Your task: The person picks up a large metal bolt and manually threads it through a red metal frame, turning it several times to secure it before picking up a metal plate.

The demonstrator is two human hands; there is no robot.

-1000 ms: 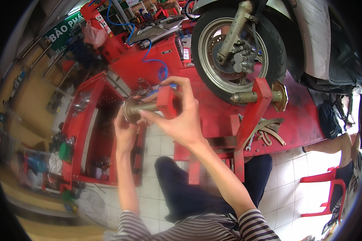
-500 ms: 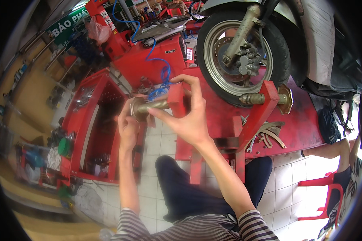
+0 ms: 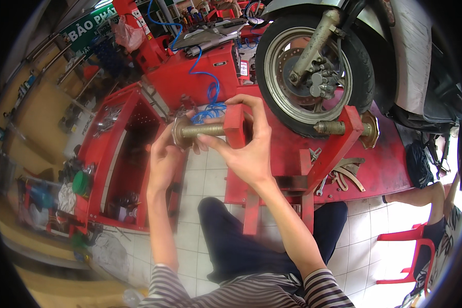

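- While the threaded bolt (image 3: pixel 210 129) lies between the hands, its long axis runs nearly level, left to right — round head (image 3: pixel 179 132) leftward, other end at the red block (image 3: pixel 235 127).
- Left hand (image 3: pixel 162 158) is nearer that head, fingers grasping its rim.
- Right hand (image 3: pixel 252 155) curls around the block, thumb by the thread's underside — how firmly, I cannot tell.
- Farther right, a second bolt (image 3: pixel 329 128) passes through a red upright (image 3: pixel 329 157).

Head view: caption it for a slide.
Left hand at a threaded bolt, right hand around its red bracket, wheel beyond.
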